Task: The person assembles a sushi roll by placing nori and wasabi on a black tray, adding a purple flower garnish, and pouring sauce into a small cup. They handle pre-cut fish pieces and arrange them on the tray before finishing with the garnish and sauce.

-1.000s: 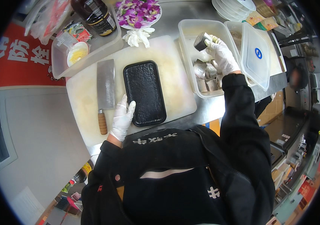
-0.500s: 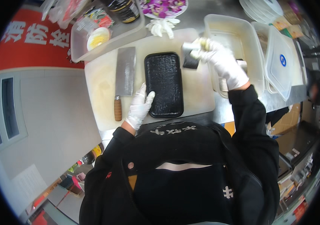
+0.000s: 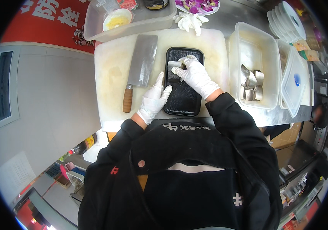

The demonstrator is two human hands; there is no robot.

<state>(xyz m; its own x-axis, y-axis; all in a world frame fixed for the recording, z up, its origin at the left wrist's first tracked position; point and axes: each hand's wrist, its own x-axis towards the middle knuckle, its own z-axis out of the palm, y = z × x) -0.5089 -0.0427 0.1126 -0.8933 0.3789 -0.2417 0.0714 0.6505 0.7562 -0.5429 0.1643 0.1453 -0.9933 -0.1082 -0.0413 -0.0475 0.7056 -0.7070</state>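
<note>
A black rectangular tray [image 3: 183, 100] lies lengthwise on the white cutting board [image 3: 112, 73]. Over its upper part, my right hand [image 3: 197, 78], in a white glove, pinches a silvery piece of fish [image 3: 174, 66] between thumb and fingers. Part of the piece is hidden by the fingertips; a dark shadow lies just below it in the tray. My left hand [image 3: 153, 100], also gloved, rests beside the tray's left edge, thumb and fingers apart, the thumb at the rim. Left of the tray sits a cleaver [image 3: 142, 61] with a wooden handle.
At right, a clear plastic container [image 3: 258, 42] holds several silvery pieces [image 3: 251, 80]. A lid [image 3: 296, 86] leans beyond it, near stacked white plates [image 3: 283, 25]. Behind the board are a bin [image 3: 141, 30] with a small bowl [image 3: 117, 21], crumpled white gloves [image 3: 190, 22] and a plate of purple flowers [image 3: 198, 5].
My right hand has moved left and down from above the board's right side, bringing the silvery piece over the tray. My left hand stays by the tray's left edge. The view has shifted.
</note>
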